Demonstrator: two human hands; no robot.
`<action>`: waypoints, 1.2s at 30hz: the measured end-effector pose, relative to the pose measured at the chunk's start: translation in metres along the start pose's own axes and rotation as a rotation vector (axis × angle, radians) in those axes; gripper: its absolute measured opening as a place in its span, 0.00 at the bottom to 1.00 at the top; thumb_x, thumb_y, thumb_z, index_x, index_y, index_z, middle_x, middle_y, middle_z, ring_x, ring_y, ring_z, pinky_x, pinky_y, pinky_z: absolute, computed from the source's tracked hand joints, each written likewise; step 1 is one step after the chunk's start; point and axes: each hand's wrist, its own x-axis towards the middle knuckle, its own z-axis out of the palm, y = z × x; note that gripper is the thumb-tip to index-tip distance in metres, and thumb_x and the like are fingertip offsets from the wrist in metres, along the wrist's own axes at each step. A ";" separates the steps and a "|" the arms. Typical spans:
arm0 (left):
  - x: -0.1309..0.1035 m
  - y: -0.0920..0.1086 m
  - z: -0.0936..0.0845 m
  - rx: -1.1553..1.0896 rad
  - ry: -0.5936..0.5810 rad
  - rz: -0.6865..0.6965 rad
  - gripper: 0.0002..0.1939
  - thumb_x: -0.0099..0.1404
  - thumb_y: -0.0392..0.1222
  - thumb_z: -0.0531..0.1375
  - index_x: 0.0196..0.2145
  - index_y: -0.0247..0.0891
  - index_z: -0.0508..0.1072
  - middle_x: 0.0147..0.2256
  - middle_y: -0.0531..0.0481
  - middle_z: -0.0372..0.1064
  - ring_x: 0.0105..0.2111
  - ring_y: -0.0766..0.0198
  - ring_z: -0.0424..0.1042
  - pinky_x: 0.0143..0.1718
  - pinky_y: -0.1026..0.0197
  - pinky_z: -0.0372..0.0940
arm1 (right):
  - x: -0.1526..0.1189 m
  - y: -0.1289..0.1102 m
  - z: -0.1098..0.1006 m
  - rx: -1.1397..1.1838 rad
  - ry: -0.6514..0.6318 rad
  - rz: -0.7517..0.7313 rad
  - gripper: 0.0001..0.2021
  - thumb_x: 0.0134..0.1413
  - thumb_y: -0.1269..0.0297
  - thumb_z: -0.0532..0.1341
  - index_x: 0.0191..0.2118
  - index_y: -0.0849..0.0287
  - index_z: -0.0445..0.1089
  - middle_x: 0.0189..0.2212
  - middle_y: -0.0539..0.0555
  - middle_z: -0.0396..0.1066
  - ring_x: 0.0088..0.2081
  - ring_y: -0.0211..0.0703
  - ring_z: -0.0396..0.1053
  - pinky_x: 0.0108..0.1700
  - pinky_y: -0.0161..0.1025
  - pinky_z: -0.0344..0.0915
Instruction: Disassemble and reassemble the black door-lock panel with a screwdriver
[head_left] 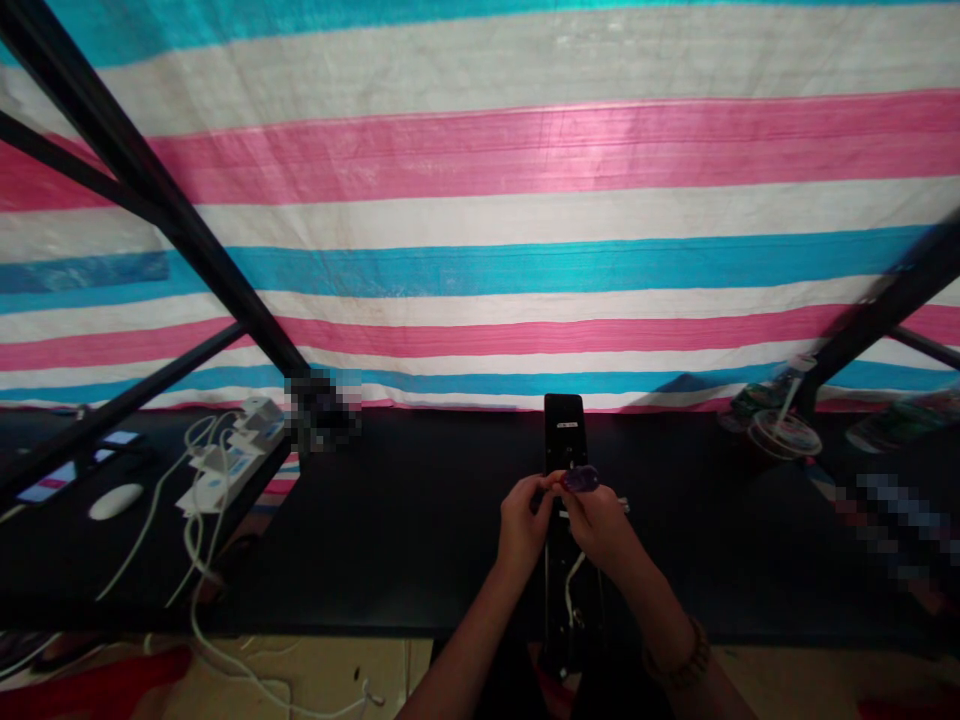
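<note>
A long, narrow black device with small white labels stretches from the far part of the black table past its near edge. Above its middle, my left hand and my right hand meet at the fingertips. My right hand is closed on a tool with a dark purple handle, perhaps a screwdriver; its tip is hidden by the fingers. In a pinch at the tool's front end, my left fingers hold something too small to make out. A white cable lies along the device's near part, below my hands.
The black tabletop extends to both sides. On the left are white power strips with tangled cables, a white mouse and a phone. A lidded cup with a straw stands right. Black frame bars slant before striped sheeting.
</note>
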 end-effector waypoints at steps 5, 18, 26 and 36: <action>0.000 -0.006 0.000 0.024 -0.016 0.001 0.08 0.65 0.36 0.60 0.41 0.39 0.79 0.44 0.43 0.79 0.44 0.55 0.78 0.42 0.55 0.74 | -0.015 -0.003 0.002 0.085 0.032 0.063 0.13 0.65 0.68 0.54 0.48 0.55 0.74 0.45 0.58 0.79 0.46 0.49 0.78 0.50 0.45 0.74; 0.004 -0.002 -0.005 -0.005 -0.043 0.032 0.07 0.66 0.40 0.62 0.40 0.39 0.80 0.42 0.44 0.80 0.41 0.57 0.79 0.41 0.57 0.73 | 0.000 -0.004 0.010 0.054 0.175 0.012 0.09 0.66 0.68 0.56 0.38 0.55 0.75 0.38 0.57 0.77 0.39 0.46 0.77 0.41 0.39 0.74; 0.006 -0.001 -0.003 -0.035 -0.025 0.022 0.07 0.64 0.37 0.61 0.38 0.39 0.80 0.41 0.45 0.80 0.40 0.57 0.79 0.40 0.58 0.73 | 0.011 -0.004 0.014 0.017 0.151 0.013 0.11 0.68 0.68 0.52 0.41 0.56 0.72 0.37 0.57 0.75 0.39 0.46 0.76 0.43 0.40 0.72; 0.002 -0.012 0.000 -0.159 -0.052 -0.097 0.13 0.63 0.43 0.63 0.44 0.37 0.79 0.44 0.43 0.80 0.40 0.57 0.79 0.38 0.59 0.74 | 0.015 -0.001 -0.001 0.001 0.140 0.035 0.07 0.65 0.67 0.56 0.37 0.56 0.72 0.34 0.55 0.76 0.36 0.45 0.76 0.40 0.39 0.72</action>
